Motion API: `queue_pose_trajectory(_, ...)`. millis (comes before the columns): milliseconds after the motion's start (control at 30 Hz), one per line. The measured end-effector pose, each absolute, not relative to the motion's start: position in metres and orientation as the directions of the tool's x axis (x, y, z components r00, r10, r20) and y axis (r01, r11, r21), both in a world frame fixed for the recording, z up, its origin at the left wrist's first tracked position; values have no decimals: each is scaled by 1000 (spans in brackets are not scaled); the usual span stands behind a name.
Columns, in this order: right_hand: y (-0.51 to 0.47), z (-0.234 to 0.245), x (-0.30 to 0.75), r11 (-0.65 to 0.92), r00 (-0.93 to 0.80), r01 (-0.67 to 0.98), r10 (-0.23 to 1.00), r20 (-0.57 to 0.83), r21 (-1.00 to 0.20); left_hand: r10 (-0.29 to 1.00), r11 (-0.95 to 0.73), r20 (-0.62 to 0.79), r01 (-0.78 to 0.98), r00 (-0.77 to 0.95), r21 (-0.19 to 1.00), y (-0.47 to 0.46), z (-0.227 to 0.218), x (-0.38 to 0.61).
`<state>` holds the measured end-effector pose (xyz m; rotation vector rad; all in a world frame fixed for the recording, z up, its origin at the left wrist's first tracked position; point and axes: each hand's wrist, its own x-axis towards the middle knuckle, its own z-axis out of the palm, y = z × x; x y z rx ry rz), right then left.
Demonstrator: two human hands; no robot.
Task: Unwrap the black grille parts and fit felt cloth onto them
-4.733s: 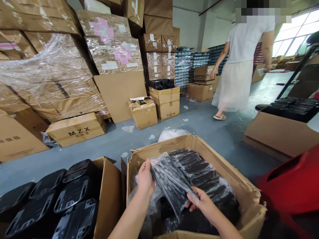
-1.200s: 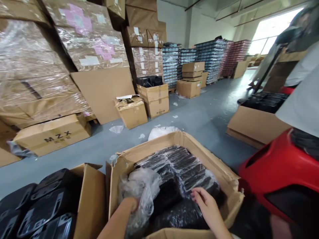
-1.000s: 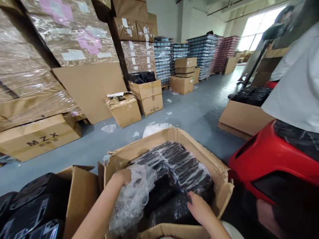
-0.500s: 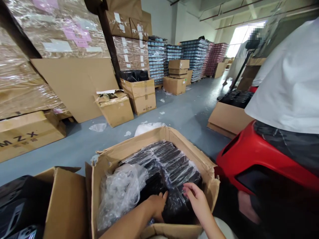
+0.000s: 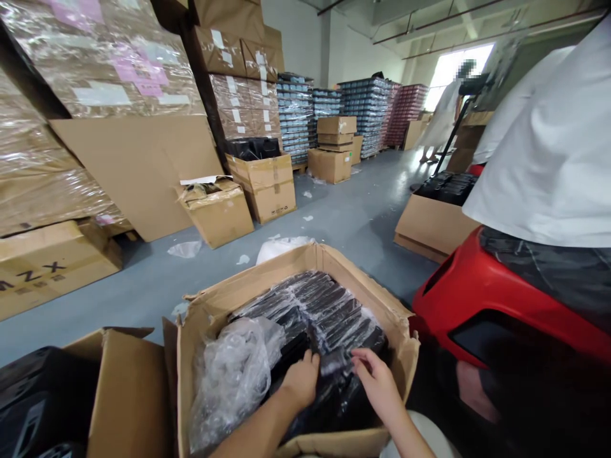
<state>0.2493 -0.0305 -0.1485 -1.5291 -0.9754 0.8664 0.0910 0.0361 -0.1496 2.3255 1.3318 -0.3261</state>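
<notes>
Here, both hands meet over a film-wrapped black pack

The pack (image 5: 334,366) lies inside a cardboard box, between the left hand (image 5: 301,380) and the right hand (image 5: 377,381). The left fingertips reach to its near left side; the right thumb and fingers are half curled at its other side. Whether either hand grips it or only touches it, I cannot tell.

Just beyond the fingers, rows of wrapped black packs (image 5: 341,305) fill the box toward its far corner. Crumpled clear plastic (image 5: 233,375) takes up the room between the left hand and the left wall. The worn rim of the cardboard box (image 5: 238,292) passes near the right hand's outer side, and its front edge runs close below both forearms.

Left of the left forearm stands another open carton (image 5: 133,388) with black moulded parts (image 5: 42,394). Right of the right hand, a red plastic piece (image 5: 458,286) and a person in a white top (image 5: 548,165) close off that side. Ahead, blue-grey floor (image 5: 353,222) gives the widest room.
</notes>
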Motion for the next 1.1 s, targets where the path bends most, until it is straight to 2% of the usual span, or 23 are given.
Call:
queue_pose_trajectory(200,-23,-160,247,-164,456,118,885,-93,-979,891,-265,-262,893,371,363,66,-113,63)
queue_pose_trajectory(300,-13,-151,237,-150,334,31,933,-132,-988,922,-264,-74,759,379,595,66,-94,59)
queue_pose_trajectory(367,-5,-140,229,-39,205,-42,978,-47,-998,915,-287,28,599,403,748,61,-82,59)
queue_pose_trajectory(467,5,-125,219,113,170,1,979,111,-994,890,-272,39,459,455,846,51,-65,59)
queue_pose_trajectory(567,9,-123,212,151,160,198,970,184,-968,908,-278,73,463,412,842,46,-50,58)
queue_pose_trajectory(667,10,-126,208,178,102,347,969,226,-921,931,-324,136,598,339,733,50,-37,58)
queue_pose_trajectory(767,12,-124,206,164,98,354,973,211,-921,936,-338,170,645,310,685,59,-34,58)
queue_pose_trajectory(833,13,-121,205,160,30,276,984,175,-948,957,-288,207,613,202,736,64,-39,57)
queue_pose_trajectory(933,12,-119,205,117,-97,187,990,100,-975,970,-133,209,452,-123,882,69,-51,56)
queue_pose_trajectory(1000,8,-121,206,70,-147,175,988,44,-982,951,-38,105,226,-292,973,70,-58,56)
queue_pose_trajectory(1100,3,-130,207,-38,-180,154,981,-66,-987,948,83,-139,-198,-286,977,71,-61,55)
